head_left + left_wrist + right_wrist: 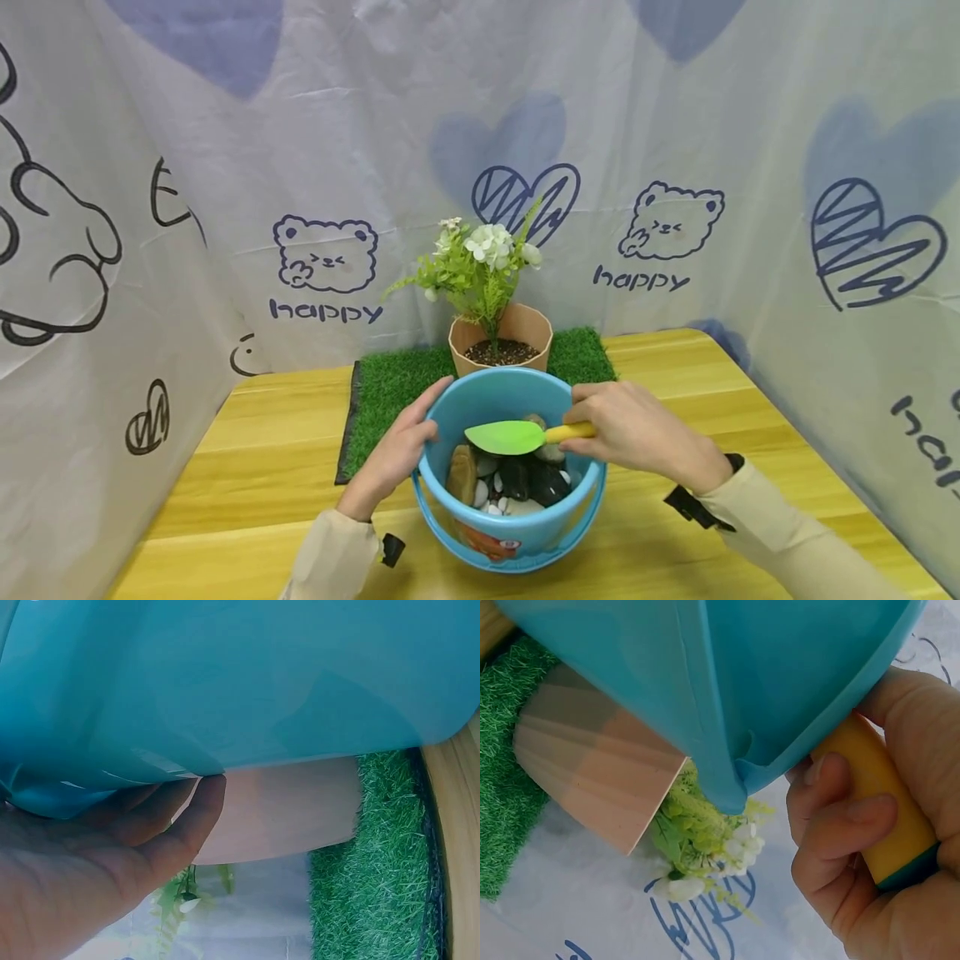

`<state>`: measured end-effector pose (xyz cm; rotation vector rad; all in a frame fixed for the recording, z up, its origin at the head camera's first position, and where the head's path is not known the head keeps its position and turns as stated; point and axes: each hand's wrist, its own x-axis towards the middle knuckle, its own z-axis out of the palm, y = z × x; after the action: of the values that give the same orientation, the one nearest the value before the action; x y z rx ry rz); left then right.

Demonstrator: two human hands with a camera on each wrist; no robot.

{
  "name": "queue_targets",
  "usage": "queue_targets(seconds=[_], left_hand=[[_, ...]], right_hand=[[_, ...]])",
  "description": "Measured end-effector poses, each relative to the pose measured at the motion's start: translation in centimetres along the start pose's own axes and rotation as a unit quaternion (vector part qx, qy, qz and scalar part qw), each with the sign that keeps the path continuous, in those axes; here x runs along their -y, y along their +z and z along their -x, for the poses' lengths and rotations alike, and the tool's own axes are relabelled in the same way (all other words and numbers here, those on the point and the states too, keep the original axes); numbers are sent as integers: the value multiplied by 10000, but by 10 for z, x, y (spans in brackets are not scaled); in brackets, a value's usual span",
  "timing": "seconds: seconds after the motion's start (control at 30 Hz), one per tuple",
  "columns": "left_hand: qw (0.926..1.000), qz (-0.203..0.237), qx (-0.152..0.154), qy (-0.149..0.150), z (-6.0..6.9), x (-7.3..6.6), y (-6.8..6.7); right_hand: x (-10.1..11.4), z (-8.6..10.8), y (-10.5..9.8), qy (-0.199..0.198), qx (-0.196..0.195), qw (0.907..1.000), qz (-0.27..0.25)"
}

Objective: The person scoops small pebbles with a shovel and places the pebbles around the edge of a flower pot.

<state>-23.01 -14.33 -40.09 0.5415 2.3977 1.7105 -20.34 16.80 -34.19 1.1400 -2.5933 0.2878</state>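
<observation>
A light blue bucket (525,537) stands on the table, with stones inside: a brown one (462,473), shiny black ones (514,478) and several small white pebbles. My left hand (405,437) grips its left rim, thumb over the edge; the left wrist view shows the fingers (206,810) against the outer wall. In my right hand (626,425) is a small trowel with a light green blade (506,437) and a yellow handle (870,787), fingers curled round the handle. The blade lies level over the stones, within the bucket's mouth. Whether it touches them I cannot tell.
Behind the bucket, a pale pink pot (540,333) with dark soil holds a plant with white flowers (489,246). It sits on a green turf mat (382,400). The wood-grain table (247,467) is backed and flanked by printed white cloth (420,100).
</observation>
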Motion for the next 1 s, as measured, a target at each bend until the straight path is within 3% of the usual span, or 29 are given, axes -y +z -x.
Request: queue_targets(seconds=[0.17, 0.37, 0.6, 1.0], left_hand=[[10000, -6, -88, -44, -1, -1, 1], [9999, 15, -87, -50, 0, -1, 2], [9999, 35, -89, -81, -1, -1, 2], [9998, 156, -119, -66, 0, -1, 2]], right_hand=[[-1, -4, -5, -224, 154, 9995, 170], [0, -6, -13, -336, 478, 9983, -7], [3, -9, -21, -138, 950, 9953, -125], [12, -12, -24, -18, 1100, 9936, 239]])
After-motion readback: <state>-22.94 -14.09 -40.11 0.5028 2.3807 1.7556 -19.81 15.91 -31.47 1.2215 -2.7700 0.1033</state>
